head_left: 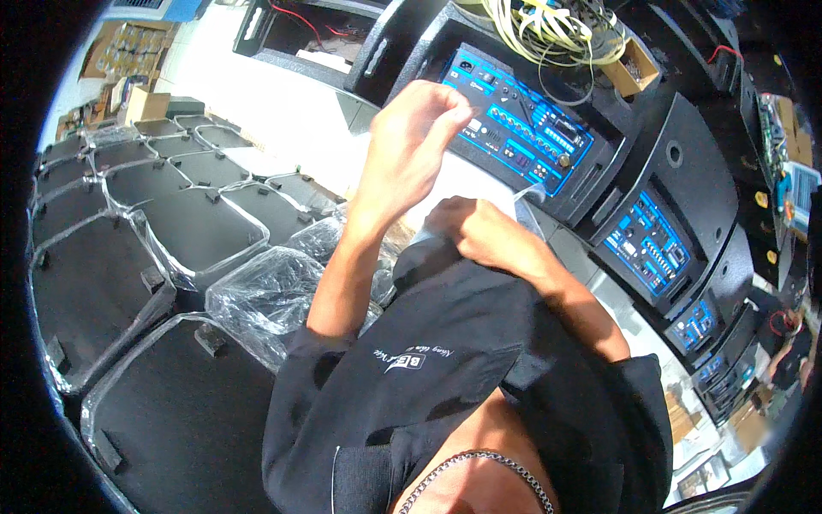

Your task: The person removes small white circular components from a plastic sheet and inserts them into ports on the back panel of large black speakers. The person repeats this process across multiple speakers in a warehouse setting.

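My left hand (411, 146) is raised beside a black speaker cabinet's blue control panel (527, 128), fingers bent together in a pinch; whatever they may hold is too small or hidden to make out. Just below it my right hand (484, 227) is closed at the front of my dark shirt, with pale translucent material at its fingers that I cannot identify clearly. A loose clear plastic sheet (531, 210) shows behind that hand. Crumpled clear plastic (265, 300) lies to the left of my forearms.
Several plastic-wrapped black cabinets (184, 227) fill the left. More cabinets with panels (646, 244) run down the right. Yellow cable coils (548, 26) and a small cardboard box (629, 73) sit on top. Cardboard boxes (141, 60) stand top left; another person (788, 343) is at far right.
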Tool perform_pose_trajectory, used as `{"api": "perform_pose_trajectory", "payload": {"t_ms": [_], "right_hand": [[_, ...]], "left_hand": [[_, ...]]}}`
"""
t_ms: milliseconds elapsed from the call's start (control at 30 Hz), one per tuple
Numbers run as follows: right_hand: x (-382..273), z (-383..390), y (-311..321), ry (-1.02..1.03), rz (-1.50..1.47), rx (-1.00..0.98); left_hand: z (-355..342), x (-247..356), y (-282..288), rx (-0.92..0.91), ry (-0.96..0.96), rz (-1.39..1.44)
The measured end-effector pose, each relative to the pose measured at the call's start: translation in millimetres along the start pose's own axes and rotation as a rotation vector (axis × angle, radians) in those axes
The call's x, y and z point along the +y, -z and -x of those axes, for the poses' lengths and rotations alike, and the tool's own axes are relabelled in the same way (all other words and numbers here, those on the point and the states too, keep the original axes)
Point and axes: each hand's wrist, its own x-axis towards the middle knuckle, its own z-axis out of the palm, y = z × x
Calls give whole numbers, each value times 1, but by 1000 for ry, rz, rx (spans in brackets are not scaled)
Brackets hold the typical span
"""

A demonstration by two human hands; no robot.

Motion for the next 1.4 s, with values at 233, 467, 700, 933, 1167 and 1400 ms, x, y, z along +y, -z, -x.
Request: {"api": "perform_pose_trajectory", "payload": {"t_ms": [233,467,700,933,1167,1400], "right_hand": [[18,32,-60,193,-145,59],[10,37,-47,54,-144,-19],[12,40,-48,-6,-170,-49],[12,37,-55,-19,-160,-52],[12,35,-53,14,-155,3],[9,34,-47,-48,-173,-94]], "left_hand": [[-30,-198,-95,-172,569,88],[-25,-259,-167,13,406,-370],[-26,-281,-168,22,365,-389],[-31,-277,-177,79,487,-404],[-31,-271,-182,104,519,-390],[-28,-272,-184,127,495,-389]]}}
